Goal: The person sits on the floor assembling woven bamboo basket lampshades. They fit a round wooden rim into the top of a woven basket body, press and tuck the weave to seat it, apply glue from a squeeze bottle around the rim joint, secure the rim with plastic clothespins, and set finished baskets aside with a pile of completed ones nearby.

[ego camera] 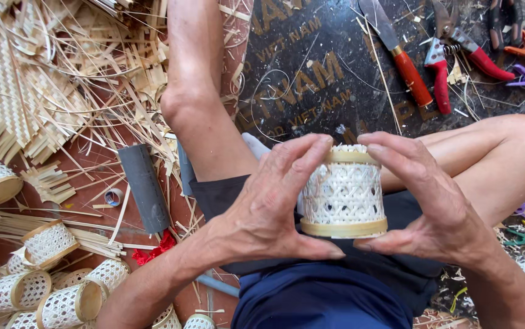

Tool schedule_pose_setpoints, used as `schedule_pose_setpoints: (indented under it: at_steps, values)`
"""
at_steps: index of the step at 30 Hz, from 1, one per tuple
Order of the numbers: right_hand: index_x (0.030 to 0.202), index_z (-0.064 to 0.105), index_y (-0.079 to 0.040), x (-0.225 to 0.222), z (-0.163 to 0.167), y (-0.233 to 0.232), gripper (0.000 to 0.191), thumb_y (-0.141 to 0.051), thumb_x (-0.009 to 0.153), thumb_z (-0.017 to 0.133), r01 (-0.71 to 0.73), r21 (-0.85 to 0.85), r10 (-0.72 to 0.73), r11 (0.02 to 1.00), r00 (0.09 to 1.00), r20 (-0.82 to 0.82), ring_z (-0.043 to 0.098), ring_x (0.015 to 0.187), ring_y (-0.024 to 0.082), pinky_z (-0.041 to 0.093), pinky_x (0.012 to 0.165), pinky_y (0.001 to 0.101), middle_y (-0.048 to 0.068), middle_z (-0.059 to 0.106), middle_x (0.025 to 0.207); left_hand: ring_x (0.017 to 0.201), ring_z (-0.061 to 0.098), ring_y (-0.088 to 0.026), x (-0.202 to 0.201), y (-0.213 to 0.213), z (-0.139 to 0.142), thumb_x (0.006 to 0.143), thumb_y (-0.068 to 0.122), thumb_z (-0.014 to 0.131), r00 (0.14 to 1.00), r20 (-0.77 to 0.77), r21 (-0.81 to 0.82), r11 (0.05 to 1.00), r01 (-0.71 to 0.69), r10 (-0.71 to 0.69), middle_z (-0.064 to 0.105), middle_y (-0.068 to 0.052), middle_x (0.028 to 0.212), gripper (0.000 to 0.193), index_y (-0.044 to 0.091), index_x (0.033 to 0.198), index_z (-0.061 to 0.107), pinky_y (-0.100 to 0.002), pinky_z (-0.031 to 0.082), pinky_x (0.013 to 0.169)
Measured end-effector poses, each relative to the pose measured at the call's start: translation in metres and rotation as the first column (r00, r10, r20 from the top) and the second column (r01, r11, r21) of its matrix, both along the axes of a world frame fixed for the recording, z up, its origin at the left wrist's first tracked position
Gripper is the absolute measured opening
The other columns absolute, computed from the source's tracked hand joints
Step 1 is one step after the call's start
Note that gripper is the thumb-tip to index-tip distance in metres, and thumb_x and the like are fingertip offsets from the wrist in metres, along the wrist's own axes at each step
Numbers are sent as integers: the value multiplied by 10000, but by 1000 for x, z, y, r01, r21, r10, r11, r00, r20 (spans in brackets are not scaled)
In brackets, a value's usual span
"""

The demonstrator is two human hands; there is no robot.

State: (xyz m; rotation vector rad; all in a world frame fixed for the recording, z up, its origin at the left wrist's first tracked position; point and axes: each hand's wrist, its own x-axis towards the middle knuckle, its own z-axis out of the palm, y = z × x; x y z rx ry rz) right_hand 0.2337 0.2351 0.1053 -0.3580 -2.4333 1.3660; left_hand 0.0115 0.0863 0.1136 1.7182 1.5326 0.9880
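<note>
Bright even daylight, sharp pic.

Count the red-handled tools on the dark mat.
2: a red-handled knife at top centre, and red-handled shears just right of it. Other tools at the top edge are cropped.

Floor (329, 67) w/ bamboo strips (61, 73), woven baskets (49, 286), knife (396, 52), pruners (457, 45)

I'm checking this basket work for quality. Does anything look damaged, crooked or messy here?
The small woven basket, held between the left hand and right hand, looks sound, with even rims. The floor is messy: loose bamboo strips lie scattered, and finished baskets lie tipped on their sides.
</note>
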Motion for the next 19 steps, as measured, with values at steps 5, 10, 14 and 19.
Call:
schedule_pose_setpoints:
  at_steps: [5,10,14,19]
  values:
    - [1478,402,-9,4,6,0,1023,-439,670,858,-1,19,1,1000,1000,12,516,1371,378,413,1150,479,213,492,1487,1413,515,-365,1,-7,6,628,277,953,1000,-5,-45,999,-19,18,466,-175,1527,1216,33,1612,282,-444,460,1209]
    - [1492,375,19,8,0,0,1083,-452,647,861,-2,-35,2,999,1000,7,517,1365,385,414,1153,491,212,519,1461,1378,519,-365,0,-14,1,604,261,945,999,49,-52,999,-5,8,467,-177,1488,1204,35,1596,302,-438,476,1166]
    - [1470,410,-8,14,-1,-6,1002,-413,685,884,-8,-12,8,1000,999,-42,533,1345,365,440,1140,468,210,510,1446,1338,501,-332,0,-20,-9,641,232,949,994,108,19,1000,24,-26,434,-180,1504,1186,26,1606,291,-438,454,1220]
    - [1462,427,-7,17,-5,-9,1032,-431,656,912,-18,97,22,995,999,-37,540,1333,359,429,1147,472,194,526,1432,1363,475,-335,2,-32,-17,653,225,966,989,141,91,995,27,-40,404,-176,1517,1195,18,1606,275,-420,416,1202]
